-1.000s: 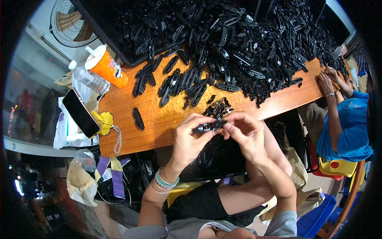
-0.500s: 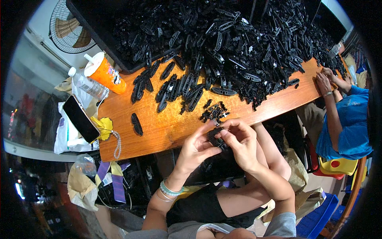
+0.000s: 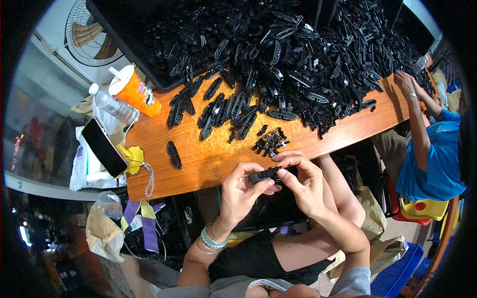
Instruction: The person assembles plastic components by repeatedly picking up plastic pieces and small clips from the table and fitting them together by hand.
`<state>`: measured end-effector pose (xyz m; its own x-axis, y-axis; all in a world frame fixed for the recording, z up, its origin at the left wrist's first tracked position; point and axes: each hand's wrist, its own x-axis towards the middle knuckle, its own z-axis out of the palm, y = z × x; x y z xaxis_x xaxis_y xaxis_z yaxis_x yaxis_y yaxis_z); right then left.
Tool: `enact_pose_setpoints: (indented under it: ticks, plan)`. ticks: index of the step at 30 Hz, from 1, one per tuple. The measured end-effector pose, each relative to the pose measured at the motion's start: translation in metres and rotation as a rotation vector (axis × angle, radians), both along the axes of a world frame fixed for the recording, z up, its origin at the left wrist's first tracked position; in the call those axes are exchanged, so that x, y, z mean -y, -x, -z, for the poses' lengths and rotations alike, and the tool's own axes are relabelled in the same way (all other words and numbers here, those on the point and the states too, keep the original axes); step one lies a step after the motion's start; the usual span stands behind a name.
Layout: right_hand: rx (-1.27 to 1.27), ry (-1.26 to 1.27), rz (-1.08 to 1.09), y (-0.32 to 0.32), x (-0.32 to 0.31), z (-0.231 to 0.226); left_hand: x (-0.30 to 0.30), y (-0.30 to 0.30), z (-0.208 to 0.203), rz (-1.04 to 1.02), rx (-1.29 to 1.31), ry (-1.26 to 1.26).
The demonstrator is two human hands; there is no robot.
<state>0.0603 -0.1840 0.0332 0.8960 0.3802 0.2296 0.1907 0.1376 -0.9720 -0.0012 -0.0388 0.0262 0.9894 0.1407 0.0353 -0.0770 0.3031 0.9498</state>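
Just past the near table edge, my left hand (image 3: pixel 237 192) grips a long black plastic part (image 3: pixel 260 176) between thumb and fingers. My right hand (image 3: pixel 306 187) pinches the right end of that part; whether a smaller piece sits in those fingertips is hidden. Beyond my hands lies a little heap of small black clips (image 3: pixel 271 142). One elongated black part (image 3: pixel 174 155) rests alone to the left. Several similar parts (image 3: pixel 243 111) lie loosely grouped farther back, in front of a large mound of black parts (image 3: pixel 298 54).
The wooden table (image 3: pixel 198 169) carries an orange cup (image 3: pixel 134 92), a plastic bottle (image 3: pixel 114 107) and a phone (image 3: pixel 103 147) with a beaded strap at its left end. A fan (image 3: pixel 91 35) stands behind. At right, a person in a blue shirt (image 3: pixel 432 154) works at the same table.
The black part has turned in my hands and now lies nearly level, pointing left to right. My left fingers have closed around it. At right, the other person's hands have shifted.
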Motion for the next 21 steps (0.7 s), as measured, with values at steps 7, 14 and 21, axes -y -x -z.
enact_pose_setpoints:
  ticks: [7, 14, 21]
  plan:
    - [0.349, 0.343, 0.03, -0.003, 0.007, -0.009, -0.002, 0.001, -0.003, -0.062, -0.007, 0.012]
    - [0.172, 0.342, -0.039, 0.003, 0.002, -0.011, -0.01, 0.008, 0.002, -0.107, 0.036, -0.131]
    - [0.068, 0.368, -0.156, 0.005, 0.005, -0.002, -0.027, 0.021, 0.012, 0.105, 0.014, -0.105]
